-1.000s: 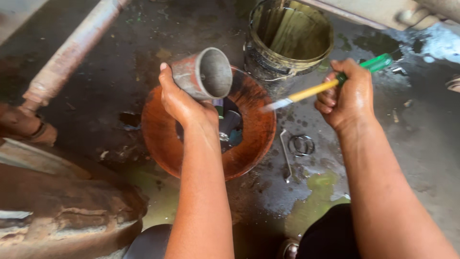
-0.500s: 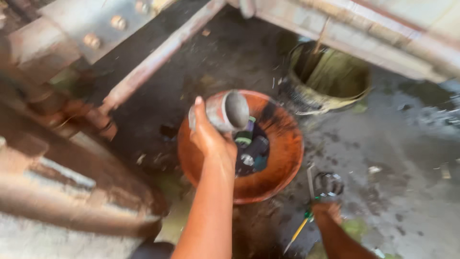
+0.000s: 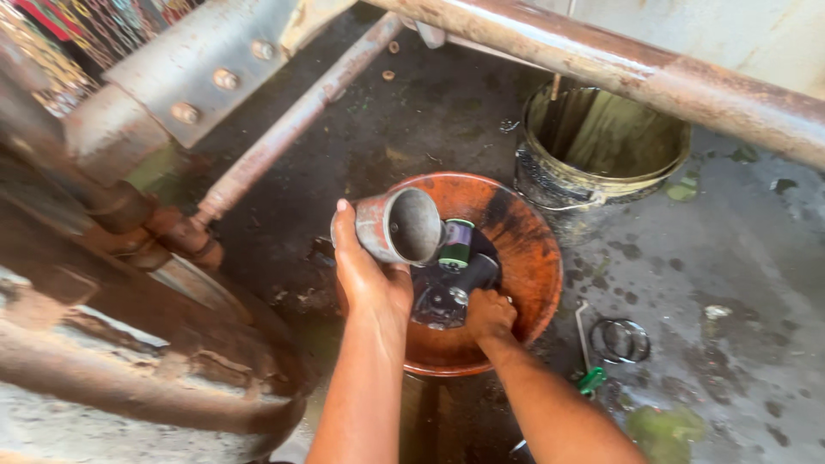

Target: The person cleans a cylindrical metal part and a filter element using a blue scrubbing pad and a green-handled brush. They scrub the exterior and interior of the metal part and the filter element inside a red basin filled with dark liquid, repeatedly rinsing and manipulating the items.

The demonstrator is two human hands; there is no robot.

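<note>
My left hand [image 3: 369, 279] holds a short grey metal sleeve [image 3: 400, 225], open end toward me, above the left side of an orange-brown bowl [image 3: 528, 258] with dark liquid in it. My right hand [image 3: 488, 314] reaches into the bowl and is closed around a dark cylindrical part [image 3: 471, 277] lying in the liquid. A small piece with green and purple bands [image 3: 456, 243] sits in the bowl just beyond that part. A green-handled brush [image 3: 589, 380] lies on the ground beside my right forearm.
A dirty bucket [image 3: 601, 150] stands behind the bowl to the right. A rusty pipe [image 3: 619, 73] crosses above it. Rusted vehicle parts, a rod [image 3: 284, 137] and a bolted plate [image 3: 193, 82] fill the left. A metal ring [image 3: 620, 339] and a thin tool [image 3: 583, 331] lie on the wet ground.
The view tilted up toward the rusty frame. My right hand put the green-handled brush on the ground and went into the bowl onto the dark part. The left hand kept the sleeve.
</note>
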